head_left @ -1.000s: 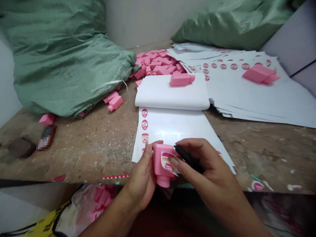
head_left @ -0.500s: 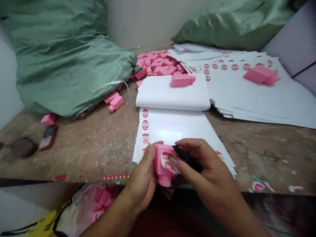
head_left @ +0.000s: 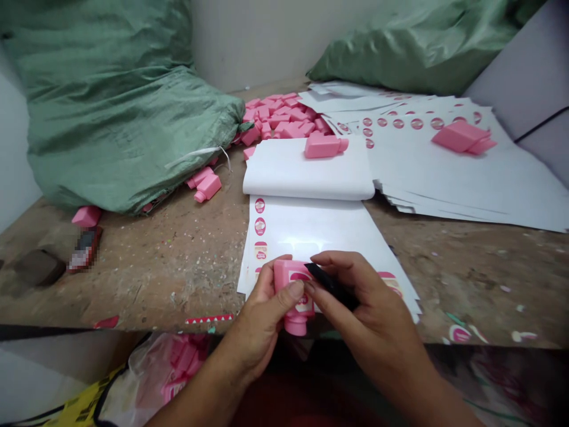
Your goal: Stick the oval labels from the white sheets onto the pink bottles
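Note:
A small pink plastic bottle (head_left: 293,326) is gripped in my left hand (head_left: 260,317), neck pointing down toward me. On its front face sits a label (head_left: 304,301) with pink and cream print, partly covered by my left thumb. My right hand (head_left: 368,302) is closed around a black pen-like tool (head_left: 331,284), whose pointed tip lies by the bottle's upper edge. The right thumb touches the label's side, close to the left thumb. Beneath both hands lies a sheet of labels (head_left: 320,222), its upper part folded back.
Another pink bottle (head_left: 324,146) rests on the folded sheet, with a pile of pink bottles (head_left: 280,115) behind. Stacked label sheets (head_left: 444,178) spread to the right. A green sack (head_left: 120,130) stands at left. Below the table edge, a clear bag (head_left: 146,367) holds more bottles.
My left thumb has moved from the bottle's side onto the front of the label. The right hand and black tool have shifted slightly left; the view has moved a little.

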Demonstrator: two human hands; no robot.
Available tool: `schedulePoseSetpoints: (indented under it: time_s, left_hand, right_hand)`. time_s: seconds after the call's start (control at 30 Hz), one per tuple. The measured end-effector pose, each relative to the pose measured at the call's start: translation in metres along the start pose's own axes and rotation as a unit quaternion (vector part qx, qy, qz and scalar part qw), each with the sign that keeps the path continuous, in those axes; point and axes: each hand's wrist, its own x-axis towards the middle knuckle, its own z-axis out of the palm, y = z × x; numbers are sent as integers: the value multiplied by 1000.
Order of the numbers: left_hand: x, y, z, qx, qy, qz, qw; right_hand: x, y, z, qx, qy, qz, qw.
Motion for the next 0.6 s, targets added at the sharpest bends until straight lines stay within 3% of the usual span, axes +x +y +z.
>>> schedulePoseSetpoints:
  time_s: [0.2, 0.27, 0.47, 0.6]
  left_hand:
    - [-4, 4, 0, 17, -11, -14, 1000]
    - [-5, 4, 0, 15, -11, -21, 1000]
    - [-10, 5, 2, -6, 15, -55, 998]
    - [-15, 7, 4, 4, -2, -49, 999]
  right_hand:
    - [-2, 7, 3, -105, 35, -85, 990]
    - [1, 9, 0, -108, 48, -85, 989]
    - [11, 6, -9, 90, 6, 81, 993]
    - [10, 1, -3, 146, -56, 106, 982]
